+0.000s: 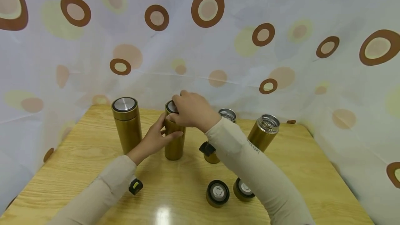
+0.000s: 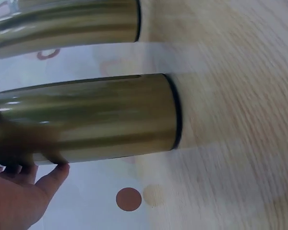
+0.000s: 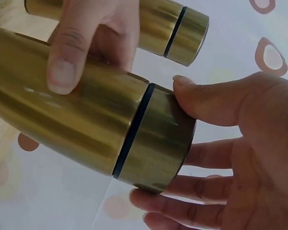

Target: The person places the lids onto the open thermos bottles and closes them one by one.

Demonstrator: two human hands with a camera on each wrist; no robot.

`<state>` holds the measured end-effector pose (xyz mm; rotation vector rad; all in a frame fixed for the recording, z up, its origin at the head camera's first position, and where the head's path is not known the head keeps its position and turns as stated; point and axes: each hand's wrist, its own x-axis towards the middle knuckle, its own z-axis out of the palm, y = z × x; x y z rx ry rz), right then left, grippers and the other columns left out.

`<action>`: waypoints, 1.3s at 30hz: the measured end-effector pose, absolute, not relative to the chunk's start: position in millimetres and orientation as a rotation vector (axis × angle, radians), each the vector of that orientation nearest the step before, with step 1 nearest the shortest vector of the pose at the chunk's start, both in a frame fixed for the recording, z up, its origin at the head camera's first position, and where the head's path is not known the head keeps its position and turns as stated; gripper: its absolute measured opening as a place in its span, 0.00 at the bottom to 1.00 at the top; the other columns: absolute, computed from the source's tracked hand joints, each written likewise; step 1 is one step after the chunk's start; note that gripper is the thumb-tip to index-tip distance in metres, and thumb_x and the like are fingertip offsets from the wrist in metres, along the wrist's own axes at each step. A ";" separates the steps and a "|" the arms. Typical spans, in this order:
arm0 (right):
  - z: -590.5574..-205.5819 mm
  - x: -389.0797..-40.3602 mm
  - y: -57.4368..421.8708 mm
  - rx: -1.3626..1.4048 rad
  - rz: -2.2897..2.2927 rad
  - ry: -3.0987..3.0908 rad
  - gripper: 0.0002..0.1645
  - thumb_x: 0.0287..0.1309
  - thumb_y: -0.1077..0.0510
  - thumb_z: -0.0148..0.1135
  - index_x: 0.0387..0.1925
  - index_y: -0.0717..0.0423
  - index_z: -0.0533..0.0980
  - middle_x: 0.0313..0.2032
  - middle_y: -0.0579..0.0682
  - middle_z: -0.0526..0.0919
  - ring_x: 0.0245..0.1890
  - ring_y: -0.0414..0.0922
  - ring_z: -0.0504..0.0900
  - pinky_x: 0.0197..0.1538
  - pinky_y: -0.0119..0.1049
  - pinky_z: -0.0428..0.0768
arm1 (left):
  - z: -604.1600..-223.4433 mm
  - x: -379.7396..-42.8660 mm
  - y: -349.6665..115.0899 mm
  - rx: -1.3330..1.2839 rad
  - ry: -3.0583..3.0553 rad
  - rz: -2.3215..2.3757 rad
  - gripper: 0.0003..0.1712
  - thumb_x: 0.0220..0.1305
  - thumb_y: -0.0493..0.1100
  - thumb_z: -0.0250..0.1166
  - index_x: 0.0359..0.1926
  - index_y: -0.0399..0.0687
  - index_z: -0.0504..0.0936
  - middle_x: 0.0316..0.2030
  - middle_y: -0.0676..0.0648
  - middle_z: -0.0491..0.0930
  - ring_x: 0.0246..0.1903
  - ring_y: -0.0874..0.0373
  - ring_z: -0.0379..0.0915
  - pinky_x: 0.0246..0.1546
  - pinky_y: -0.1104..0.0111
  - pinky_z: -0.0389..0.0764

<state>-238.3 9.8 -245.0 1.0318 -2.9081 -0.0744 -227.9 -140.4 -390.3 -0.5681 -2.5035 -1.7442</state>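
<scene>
A gold flask point(image 1: 175, 145) stands upright on the wooden bench point(image 1: 84, 141), between a capped flask point(image 1: 129, 134) on one side and two uncapped flasks point(image 1: 264, 137) on the other. The left hand point(image 1: 154, 136) grasps its body, thumb on one side and fingers round the other; the right hand point(image 1: 193, 110) holds the lid point(image 3: 158, 139) by its rim, thumb and fingertips spread about it. Two loose lids point(image 1: 217, 192) lie nearer the person. The flask looks like stiff metal, probably moderately heavy and unlikely to dent from a firm grip, though its smooth, glossy wall could slip under twisting. The body seems best held round its upper half, below the dark ring point(image 3: 133, 130), and the lid by its side wall, with fingers clear of the seam.
</scene>
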 end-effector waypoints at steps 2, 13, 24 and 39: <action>-244.2 -240.6 10.9 1.018 -0.074 -2.912 0.26 0.62 0.39 0.58 0.50 0.56 0.76 0.38 0.50 0.76 0.35 0.44 0.74 0.35 0.36 0.76 | -387.3 -231.3 -140.8 -0.559 -2.526 -1.759 0.48 0.63 0.54 0.65 0.75 0.64 0.44 0.73 0.49 0.52 0.71 0.43 0.49 0.65 0.43 0.60; -221.4 -233.9 57.2 1.061 0.108 -2.838 0.38 0.64 0.35 0.53 0.69 0.48 0.63 0.69 0.56 0.62 0.68 0.56 0.61 0.67 0.52 0.64 | -371.7 -225.9 -129.3 -0.574 -2.524 -1.589 0.59 0.60 0.57 0.67 0.75 0.65 0.32 0.75 0.48 0.40 0.73 0.46 0.38 0.67 0.41 0.52; -277.9 -160.2 167.6 0.966 0.479 -2.573 0.36 0.62 0.49 0.63 0.68 0.55 0.64 0.66 0.56 0.66 0.66 0.54 0.64 0.63 0.56 0.68 | -366.2 -195.1 -88.3 -1.047 -2.095 -1.023 0.52 0.54 0.43 0.73 0.73 0.41 0.52 0.71 0.40 0.51 0.72 0.46 0.45 0.70 0.54 0.56; -374.3 -105.4 173.1 0.917 0.907 -2.980 0.44 0.60 0.37 0.61 0.71 0.51 0.59 0.68 0.52 0.64 0.66 0.50 0.64 0.61 0.55 0.71 | -385.4 -237.5 -36.2 -0.553 -2.482 -1.818 0.65 0.52 0.62 0.71 0.76 0.60 0.33 0.74 0.46 0.44 0.73 0.48 0.42 0.68 0.45 0.53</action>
